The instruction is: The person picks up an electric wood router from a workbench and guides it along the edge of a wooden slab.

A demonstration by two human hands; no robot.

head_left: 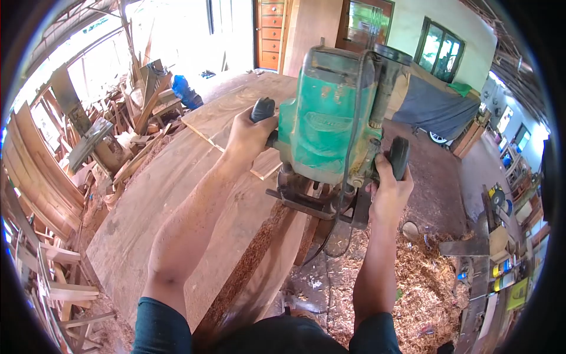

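Note:
A green plunge router (324, 127) stands upright in front of me, over the near right edge of a wide wooden slab (159, 206). My left hand (247, 137) is wrapped round its left black handle (263, 110). On the other side, my right hand (390, 184) grips the right black handle (400, 158). The router's cord (355, 118) hangs down across its front. A brown strip covered in wood chips (250, 268) runs along the slab from the router's base (306, 203) toward me. The bit is hidden.
Wood shavings (407, 283) cover the floor at right. Scrap timber (132, 115) is heaped at left, with a blue bag (186, 92) beside it. Behind stand a cloth-covered vehicle (436, 109) and a wooden drawer cabinet (271, 35). Tools and cans (504, 274) line the right side.

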